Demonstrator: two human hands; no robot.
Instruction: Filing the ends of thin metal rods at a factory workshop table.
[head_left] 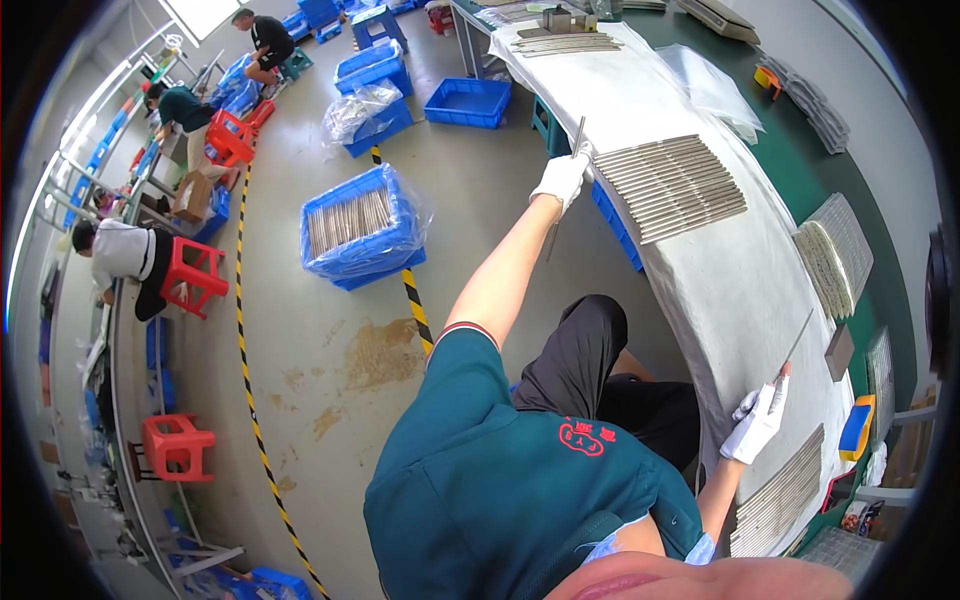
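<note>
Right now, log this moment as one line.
Left hand: holding thin rod | right hand: holding slender rod | rod rows: on white cover

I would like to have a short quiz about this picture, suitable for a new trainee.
1. True or false: the left hand is white-gloved.
2. What does the right hand hold?
a) a red stool
b) a thin rod
c) a roll of tape
3. Fill in the colour: the plastic-wrapped bin filled with slender rods is ____.

Key: 1. True. 2. b. 3. Blue.
</note>
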